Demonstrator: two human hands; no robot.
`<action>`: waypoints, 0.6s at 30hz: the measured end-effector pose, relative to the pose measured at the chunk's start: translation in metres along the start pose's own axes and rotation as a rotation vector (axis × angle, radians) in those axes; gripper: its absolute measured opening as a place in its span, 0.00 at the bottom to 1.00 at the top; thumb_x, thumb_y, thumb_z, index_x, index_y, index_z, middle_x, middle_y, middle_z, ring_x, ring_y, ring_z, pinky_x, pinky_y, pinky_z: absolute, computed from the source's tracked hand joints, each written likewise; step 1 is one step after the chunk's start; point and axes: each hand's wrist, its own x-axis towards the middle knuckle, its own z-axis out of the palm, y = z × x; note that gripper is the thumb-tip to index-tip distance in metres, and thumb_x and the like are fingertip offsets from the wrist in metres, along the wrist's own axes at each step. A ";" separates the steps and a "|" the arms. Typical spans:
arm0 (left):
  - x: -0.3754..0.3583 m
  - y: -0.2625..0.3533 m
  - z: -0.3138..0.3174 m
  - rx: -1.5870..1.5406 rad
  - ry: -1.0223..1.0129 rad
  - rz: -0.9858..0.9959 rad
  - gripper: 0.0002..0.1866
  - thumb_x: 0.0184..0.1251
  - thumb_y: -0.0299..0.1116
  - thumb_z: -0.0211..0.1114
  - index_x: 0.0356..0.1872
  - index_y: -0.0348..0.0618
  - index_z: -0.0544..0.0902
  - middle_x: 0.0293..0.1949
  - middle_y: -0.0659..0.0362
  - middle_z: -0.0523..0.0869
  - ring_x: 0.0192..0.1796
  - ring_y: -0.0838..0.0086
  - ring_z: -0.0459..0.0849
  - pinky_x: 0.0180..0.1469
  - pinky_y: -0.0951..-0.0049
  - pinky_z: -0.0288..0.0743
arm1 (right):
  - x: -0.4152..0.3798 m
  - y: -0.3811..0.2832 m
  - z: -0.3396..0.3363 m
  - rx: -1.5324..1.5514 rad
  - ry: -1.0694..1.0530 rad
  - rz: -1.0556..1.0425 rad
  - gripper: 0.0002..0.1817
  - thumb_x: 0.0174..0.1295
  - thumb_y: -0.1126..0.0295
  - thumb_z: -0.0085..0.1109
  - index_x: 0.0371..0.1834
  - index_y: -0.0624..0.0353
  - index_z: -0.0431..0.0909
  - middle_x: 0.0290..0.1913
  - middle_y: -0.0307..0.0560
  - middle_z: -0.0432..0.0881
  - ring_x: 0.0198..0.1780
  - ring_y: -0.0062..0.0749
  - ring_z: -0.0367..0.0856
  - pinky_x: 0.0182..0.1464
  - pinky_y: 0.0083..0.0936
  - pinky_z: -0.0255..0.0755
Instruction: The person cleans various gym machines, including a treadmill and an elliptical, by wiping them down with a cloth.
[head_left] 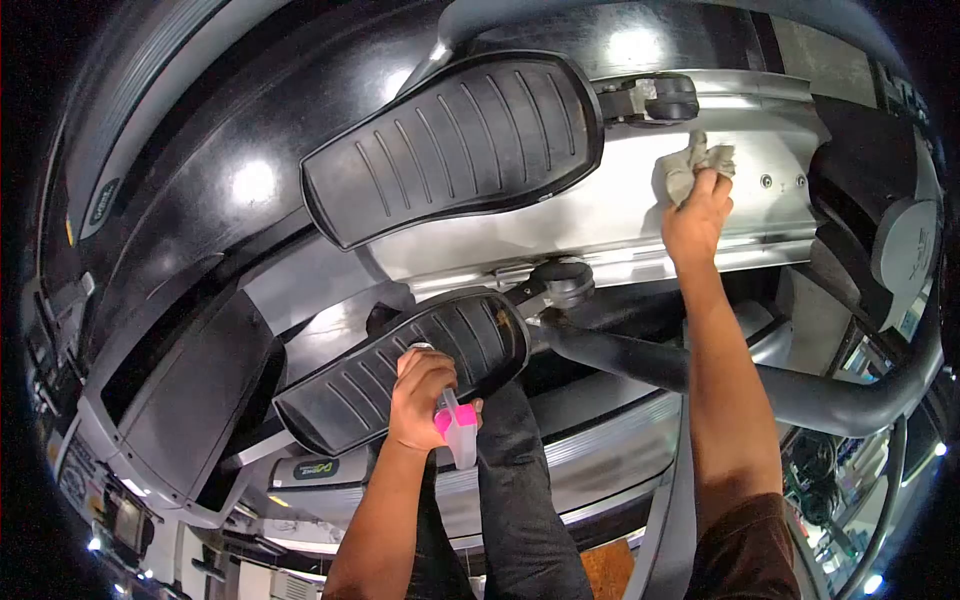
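Observation:
My right hand is closed on a crumpled pale cloth, which lies against the shiny metal track of an elliptical trainer, just below a black roller. In my left hand is a translucent spray bottle with a pink band; the fingers wrap around its upper part, so its top is mostly hidden. That hand is over the near ribbed footplate. Beyond it, the far black footplate spans the track at an angle.
A thick black bar curves across the right side, beneath my right forearm. Another roller sits at the near edge of the track. The machine's grey housing fills the lower left. My legs stand beside the near footplate.

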 end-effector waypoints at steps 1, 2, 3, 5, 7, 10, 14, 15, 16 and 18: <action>0.001 0.000 0.001 0.005 0.007 -0.007 0.18 0.36 0.35 0.78 0.27 0.40 0.78 0.32 0.53 0.82 0.38 0.58 0.82 0.51 0.59 0.73 | -0.005 -0.001 0.002 0.015 -0.026 -0.030 0.35 0.47 0.82 0.65 0.63 0.61 0.67 0.64 0.65 0.65 0.57 0.67 0.69 0.63 0.55 0.67; 0.001 0.000 0.002 0.008 0.014 -0.014 0.18 0.36 0.34 0.78 0.27 0.40 0.78 0.32 0.53 0.81 0.37 0.58 0.82 0.51 0.59 0.73 | -0.010 -0.001 0.004 0.029 -0.052 -0.060 0.35 0.47 0.82 0.65 0.63 0.60 0.67 0.64 0.64 0.65 0.57 0.66 0.69 0.63 0.54 0.67; -0.005 -0.005 -0.005 0.011 0.021 -0.026 0.18 0.36 0.34 0.78 0.27 0.40 0.78 0.32 0.53 0.81 0.37 0.58 0.82 0.50 0.59 0.73 | -0.021 -0.012 0.005 0.041 -0.082 -0.093 0.35 0.47 0.83 0.65 0.63 0.60 0.67 0.65 0.63 0.65 0.57 0.66 0.69 0.63 0.53 0.68; -0.003 -0.003 -0.006 0.009 0.030 -0.024 0.18 0.36 0.33 0.78 0.28 0.41 0.77 0.32 0.53 0.81 0.36 0.58 0.81 0.50 0.59 0.73 | -0.032 -0.021 0.000 0.058 -0.203 -0.093 0.35 0.47 0.84 0.65 0.63 0.61 0.67 0.65 0.63 0.65 0.59 0.65 0.69 0.63 0.51 0.69; -0.001 -0.005 -0.007 0.004 0.036 -0.023 0.18 0.36 0.33 0.77 0.28 0.41 0.77 0.32 0.53 0.81 0.36 0.58 0.81 0.49 0.59 0.73 | -0.046 -0.029 -0.007 0.093 -0.337 -0.138 0.37 0.46 0.84 0.64 0.65 0.62 0.67 0.65 0.64 0.65 0.60 0.66 0.69 0.63 0.51 0.68; -0.009 -0.015 -0.014 0.007 0.039 -0.028 0.19 0.35 0.32 0.77 0.29 0.41 0.77 0.33 0.53 0.81 0.36 0.57 0.81 0.48 0.59 0.74 | -0.060 -0.033 -0.021 -0.006 -0.415 -0.323 0.35 0.46 0.85 0.62 0.63 0.62 0.67 0.64 0.64 0.66 0.61 0.64 0.68 0.63 0.50 0.70; -0.018 -0.022 -0.019 0.027 0.085 -0.045 0.19 0.34 0.31 0.77 0.29 0.41 0.76 0.33 0.52 0.81 0.37 0.56 0.81 0.48 0.59 0.74 | -0.029 0.004 -0.046 -0.140 -0.155 -0.219 0.30 0.48 0.85 0.61 0.59 0.66 0.67 0.61 0.68 0.67 0.61 0.64 0.67 0.65 0.52 0.66; -0.020 -0.024 -0.021 0.029 0.096 -0.047 0.19 0.34 0.31 0.76 0.28 0.41 0.76 0.33 0.52 0.81 0.37 0.56 0.81 0.48 0.59 0.74 | -0.012 0.029 -0.047 -0.151 -0.023 -0.291 0.31 0.49 0.82 0.64 0.60 0.66 0.66 0.60 0.67 0.67 0.60 0.64 0.69 0.64 0.51 0.66; -0.022 -0.024 -0.023 0.031 0.093 -0.055 0.18 0.34 0.29 0.75 0.29 0.41 0.76 0.33 0.52 0.81 0.38 0.56 0.82 0.48 0.59 0.74 | 0.006 0.052 -0.046 -0.244 0.024 -0.209 0.33 0.48 0.81 0.67 0.59 0.65 0.66 0.60 0.66 0.68 0.58 0.64 0.71 0.61 0.52 0.68; -0.023 -0.028 -0.026 0.033 0.092 -0.065 0.17 0.35 0.25 0.73 0.30 0.40 0.76 0.33 0.53 0.80 0.39 0.56 0.83 0.47 0.60 0.74 | 0.013 0.049 -0.042 -0.393 0.085 -0.058 0.31 0.46 0.78 0.69 0.56 0.64 0.66 0.56 0.65 0.70 0.54 0.64 0.73 0.55 0.55 0.71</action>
